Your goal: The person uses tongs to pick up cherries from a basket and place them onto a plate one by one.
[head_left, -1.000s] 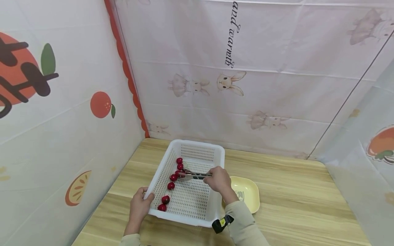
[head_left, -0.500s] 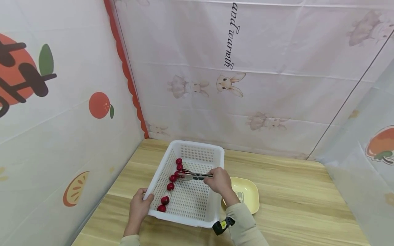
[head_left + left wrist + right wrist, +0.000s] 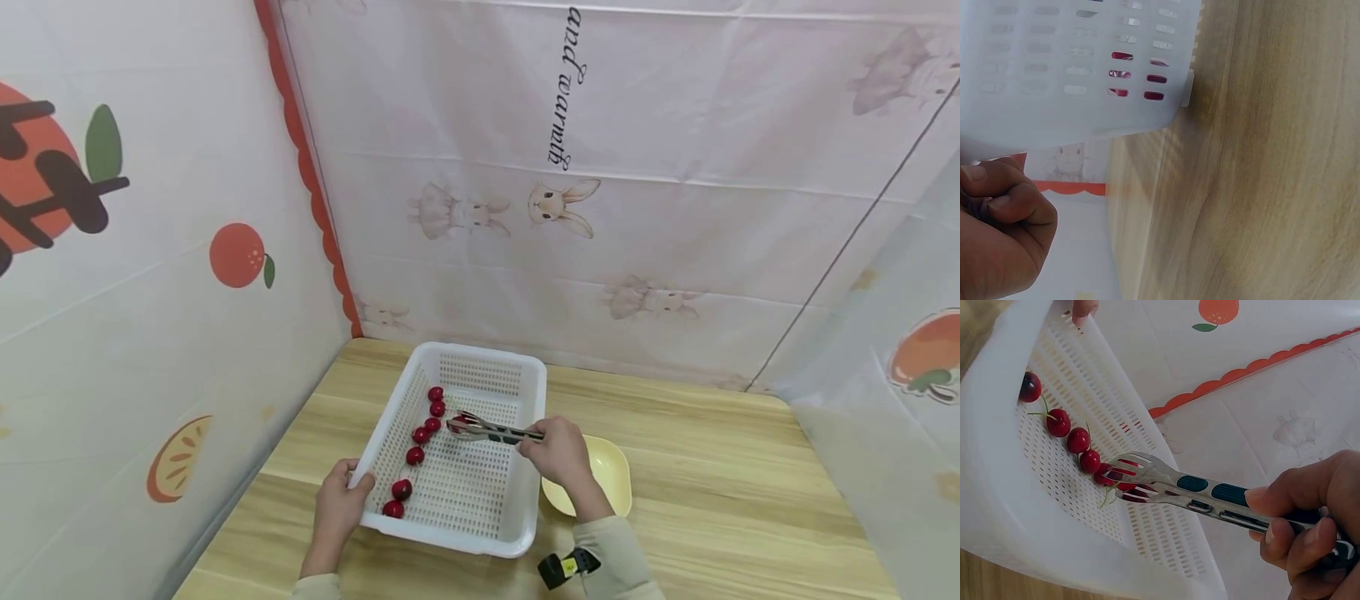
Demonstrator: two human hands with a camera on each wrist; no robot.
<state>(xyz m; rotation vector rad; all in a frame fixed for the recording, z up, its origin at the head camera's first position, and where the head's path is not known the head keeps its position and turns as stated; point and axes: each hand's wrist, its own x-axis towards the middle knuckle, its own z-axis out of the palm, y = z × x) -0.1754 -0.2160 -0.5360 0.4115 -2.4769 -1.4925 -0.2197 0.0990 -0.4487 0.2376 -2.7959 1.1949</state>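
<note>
My right hand (image 3: pixel 561 458) grips metal tongs (image 3: pixel 501 432) with dark inlays over the white perforated basket (image 3: pixel 527 492). A red cherry (image 3: pixel 460 423) sits between the tongs' slotted tips, partly hidden by them. Several more cherries (image 3: pixel 416 456), some with green stems, lie in a line along the basket's left side. At the basket's front left corner my left hand (image 3: pixel 339 505) holds the rim, the thumb on top. In the right wrist view the tongs (image 3: pixel 1200 495) overlap the cherries at the row's end. Through the basket's slots in the left wrist view, red cherries (image 3: pixel 1155 79) show.
A yellow dish (image 3: pixel 617 479) stands right of the basket, partly behind my right hand and wrist. The wood-grain table (image 3: pixel 720 483) extends to the right. Printed cloth walls (image 3: pixel 465 317) enclose the back and both sides.
My right hand has drawn the tongs to the right, away from the row, with a cherry between the tips. The left hand and basket stay nearly in place.
</note>
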